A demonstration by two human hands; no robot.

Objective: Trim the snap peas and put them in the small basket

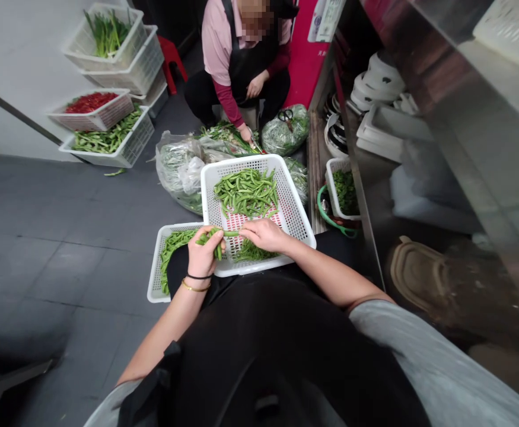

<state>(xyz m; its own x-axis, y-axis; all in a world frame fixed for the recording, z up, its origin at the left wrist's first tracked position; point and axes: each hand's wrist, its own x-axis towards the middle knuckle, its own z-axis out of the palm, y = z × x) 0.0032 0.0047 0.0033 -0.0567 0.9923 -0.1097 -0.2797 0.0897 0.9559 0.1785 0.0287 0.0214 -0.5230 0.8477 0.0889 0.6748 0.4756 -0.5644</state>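
My left hand [203, 252] is closed around several green beans [215, 236] above the left rim of a white perforated basket [301, 222]. One bean stretches across from it to my right hand [264, 233], whose fingers pinch the bean's end. A heap of green beans [247, 193] lies at the far side of this basket. Thin green trimmings [254, 251] are piled at its near side, partly under my right hand. Lower on the left, a second white basket [155, 279] holds more green beans [173, 244], partly covered by my leg.
Opposite me a person crouches, a hand [245, 133] holding scissors [255, 142] over leafy greens. Bagged greens [181, 169] lie on the floor [85, 249]. Stacked vegetable crates [141, 139] stand at the back left. On my right are a metal shelf edge [366, 219] and a basket of greens [334, 193].
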